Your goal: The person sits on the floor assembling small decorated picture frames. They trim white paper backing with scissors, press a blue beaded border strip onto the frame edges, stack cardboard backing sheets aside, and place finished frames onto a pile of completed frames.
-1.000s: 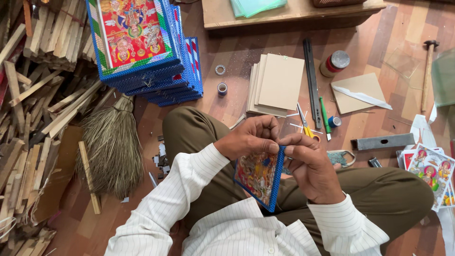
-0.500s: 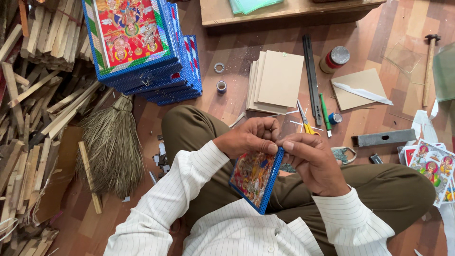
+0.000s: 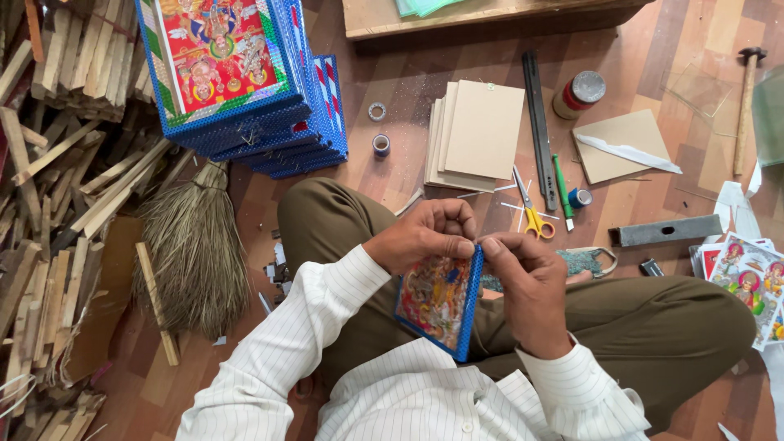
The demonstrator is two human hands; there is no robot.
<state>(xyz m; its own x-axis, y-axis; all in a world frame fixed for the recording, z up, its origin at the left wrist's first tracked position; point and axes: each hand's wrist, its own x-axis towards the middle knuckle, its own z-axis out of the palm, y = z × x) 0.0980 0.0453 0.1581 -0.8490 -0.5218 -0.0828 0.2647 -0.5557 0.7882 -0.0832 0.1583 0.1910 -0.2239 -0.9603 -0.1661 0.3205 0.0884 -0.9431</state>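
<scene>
Both hands hold one small picture frame (image 3: pixel 438 300) with a blue edge, just above the person's lap. Left hand (image 3: pixel 425 237) grips its top left side. Right hand (image 3: pixel 527 282) pinches the top right corner with thumb and finger. The frame leans a bit, picture side up.

Just past the hands, yellow scissors (image 3: pixel 531 212) lie on the wooden floor (image 3: pixel 408 82). A straw broom (image 3: pixel 192 245) lies to the left. Farther out sits a pile of plain boards (image 3: pixel 478 131), with a long black ruler (image 3: pixel 539 122) beside it. At the far left is a stack of blue framed pictures (image 3: pixel 237 73).
</scene>
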